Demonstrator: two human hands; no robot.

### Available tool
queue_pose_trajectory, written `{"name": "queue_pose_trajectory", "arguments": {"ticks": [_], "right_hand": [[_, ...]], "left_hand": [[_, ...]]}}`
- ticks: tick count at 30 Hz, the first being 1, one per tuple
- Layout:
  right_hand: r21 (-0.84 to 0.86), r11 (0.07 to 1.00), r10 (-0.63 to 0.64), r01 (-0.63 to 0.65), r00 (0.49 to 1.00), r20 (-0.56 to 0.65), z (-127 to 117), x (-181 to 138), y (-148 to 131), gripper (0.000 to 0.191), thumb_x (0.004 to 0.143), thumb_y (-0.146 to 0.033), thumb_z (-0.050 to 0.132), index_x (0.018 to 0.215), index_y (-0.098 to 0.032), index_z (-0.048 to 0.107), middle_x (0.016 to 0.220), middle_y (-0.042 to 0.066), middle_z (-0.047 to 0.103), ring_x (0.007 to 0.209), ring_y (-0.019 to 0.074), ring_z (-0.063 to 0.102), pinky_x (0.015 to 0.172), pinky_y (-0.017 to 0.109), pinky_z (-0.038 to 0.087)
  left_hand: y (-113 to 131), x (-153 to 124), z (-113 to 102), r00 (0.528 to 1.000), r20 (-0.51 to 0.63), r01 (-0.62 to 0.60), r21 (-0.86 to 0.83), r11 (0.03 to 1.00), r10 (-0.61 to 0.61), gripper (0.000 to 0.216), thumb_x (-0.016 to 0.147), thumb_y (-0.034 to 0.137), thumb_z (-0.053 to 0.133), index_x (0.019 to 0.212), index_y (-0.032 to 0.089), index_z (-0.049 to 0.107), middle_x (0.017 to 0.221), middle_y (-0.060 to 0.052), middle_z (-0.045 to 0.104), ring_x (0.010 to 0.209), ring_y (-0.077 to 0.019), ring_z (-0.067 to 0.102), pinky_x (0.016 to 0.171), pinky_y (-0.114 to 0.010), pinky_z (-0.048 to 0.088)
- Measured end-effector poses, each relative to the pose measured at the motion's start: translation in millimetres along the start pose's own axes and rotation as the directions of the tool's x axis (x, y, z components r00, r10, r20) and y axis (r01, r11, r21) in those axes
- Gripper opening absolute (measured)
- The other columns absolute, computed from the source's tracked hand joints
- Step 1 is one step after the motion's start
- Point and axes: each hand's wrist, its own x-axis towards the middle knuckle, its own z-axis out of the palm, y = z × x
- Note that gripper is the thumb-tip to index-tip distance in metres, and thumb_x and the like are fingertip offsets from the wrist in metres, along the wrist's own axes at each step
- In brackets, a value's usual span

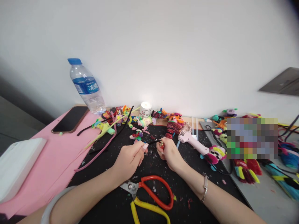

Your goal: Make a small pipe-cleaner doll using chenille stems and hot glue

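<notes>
My left hand (129,158) is closed in a pinch on one end of a black pipe cleaner (154,142) that stretches across to my right hand (169,152). My right hand is closed around a small red fuzzy piece (161,144), where the black pipe cleaner meets it. Both hands hover over the black mat (112,199). Red-handled scissors (151,189) and yellow-handled scissors (149,211) lie just below my wrists. A pink glue gun (192,141) lies to the right of my right hand.
A water bottle (86,85), a lit white candle (145,109) and a heap of coloured pipe-cleaner figures (130,119) line the wall. A phone (70,119) rests on pink paper (46,165); a white box (16,165) sits left. More fuzzy pieces (247,172) fill a grey tray on the right.
</notes>
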Motion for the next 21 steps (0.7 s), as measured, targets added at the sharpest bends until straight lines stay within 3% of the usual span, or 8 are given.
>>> {"name": "queue_pose_trajectory", "arguments": {"ticks": [8,21], "right_hand": [[0.009,1.0,0.01,-0.01,1.0,-0.015,1.5,2.1,0.9,0.052,0.092,-0.038,0.021,0.043,-0.022,0.029,0.038,-0.007,0.023,0.034,0.0073,0.02,0.038,0.022,0.018],[-0.047,0.999,-0.022,0.022,1.0,-0.002,0.0,-0.3,-0.1,0.047,0.092,-0.028,0.022,0.046,-0.022,0.031,0.04,-0.007,0.026,0.037,0.0082,0.021,0.04,0.023,0.018]], "left_hand": [[-0.1,0.3,0.2,1.0,0.004,-0.017,-0.008,1.0,0.017,0.032,0.095,0.03,0.03,0.073,0.017,0.049,0.044,0.007,0.045,0.042,-0.0068,0.045,0.052,-0.018,0.035],[0.6,0.1,0.5,1.0,-0.003,-0.011,-0.02,1.0,0.011,0.031,0.094,0.029,0.031,0.072,0.017,0.049,0.044,0.007,0.045,0.041,-0.0069,0.045,0.051,-0.018,0.035]]}}
